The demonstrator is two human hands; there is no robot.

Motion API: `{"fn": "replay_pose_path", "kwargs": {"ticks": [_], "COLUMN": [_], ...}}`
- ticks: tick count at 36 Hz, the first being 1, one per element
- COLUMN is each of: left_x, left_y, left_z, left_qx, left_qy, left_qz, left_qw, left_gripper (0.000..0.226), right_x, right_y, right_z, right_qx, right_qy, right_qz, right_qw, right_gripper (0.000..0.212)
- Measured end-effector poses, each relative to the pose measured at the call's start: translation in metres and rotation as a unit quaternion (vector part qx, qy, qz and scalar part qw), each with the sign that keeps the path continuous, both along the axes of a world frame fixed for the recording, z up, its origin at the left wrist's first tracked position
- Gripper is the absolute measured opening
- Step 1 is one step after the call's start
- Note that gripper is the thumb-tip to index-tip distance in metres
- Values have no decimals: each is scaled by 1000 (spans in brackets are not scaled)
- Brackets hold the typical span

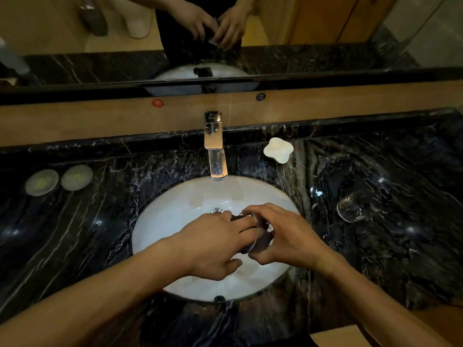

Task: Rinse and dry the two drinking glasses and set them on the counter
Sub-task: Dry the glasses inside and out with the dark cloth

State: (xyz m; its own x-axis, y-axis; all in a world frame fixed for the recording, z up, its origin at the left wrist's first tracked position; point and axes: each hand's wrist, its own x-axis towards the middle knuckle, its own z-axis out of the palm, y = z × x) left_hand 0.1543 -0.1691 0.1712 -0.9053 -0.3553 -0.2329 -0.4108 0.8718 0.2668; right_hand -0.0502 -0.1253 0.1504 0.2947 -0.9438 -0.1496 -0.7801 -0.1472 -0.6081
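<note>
Over the white sink basin (175,209) my right hand (288,236) grips a clear drinking glass (260,240) tipped on its side, its mouth facing left. The fingers of my left hand (215,244) reach into the glass's mouth, thumb outside below. A second clear glass (350,209) stands on the black marble counter (375,259) to the right of the basin. The chrome tap (215,151) stands behind the basin; I see no water running from it.
A white flower-shaped soap dish (278,149) sits right of the tap. Two round pale coasters (59,180) lie on the counter at the left. A mirror (325,26) runs along the back, behind a wooden ledge.
</note>
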Motion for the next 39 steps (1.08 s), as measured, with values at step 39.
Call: {"fn": "replay_pose_path", "kwargs": {"ticks": [39], "left_x": [-12], "left_y": [-28], "left_z": [28], "left_qx": [-29], "left_qy": [56], "left_qz": [-1], "left_qw": [998], "left_gripper": [60], "right_x": [-20], "right_y": [-12], "right_z": [22], "right_qx": [3], "right_qy": [-53], "right_qz": [-1], "right_qw": [999], "right_gripper": [78]}}
